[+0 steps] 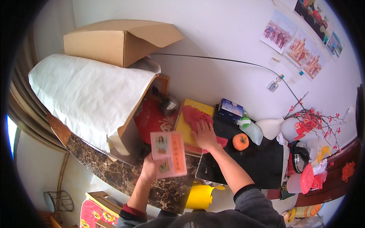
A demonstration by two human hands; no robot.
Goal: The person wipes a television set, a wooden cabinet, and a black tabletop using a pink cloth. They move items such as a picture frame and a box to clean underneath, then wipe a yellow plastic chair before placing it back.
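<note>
My left hand (149, 166) grips a pink-and-orange booklet (164, 168) by its left edge, above the marble-patterned tabletop (168, 193). The booklet bears small pictures and writing and is slightly blurred. My right hand (206, 136) presses on a crumpled red cloth (194, 114), fingers stretched out. Under the cloth lies a yellow book or flat box (182, 134). Part of the cloth sticks out to the right of my wrist. Right of that hand, an orange persimmon (240, 142) rests on a black surface (245, 168).
A white-covered box (91, 94) fills the left side, with a cardboard box (94, 42) behind it. A metal pot or kettle (169, 104) stands near a red printed sheet (151, 116). Blue box (230, 109), spray bottle (251, 129) and white vase (269, 127) line the wall.
</note>
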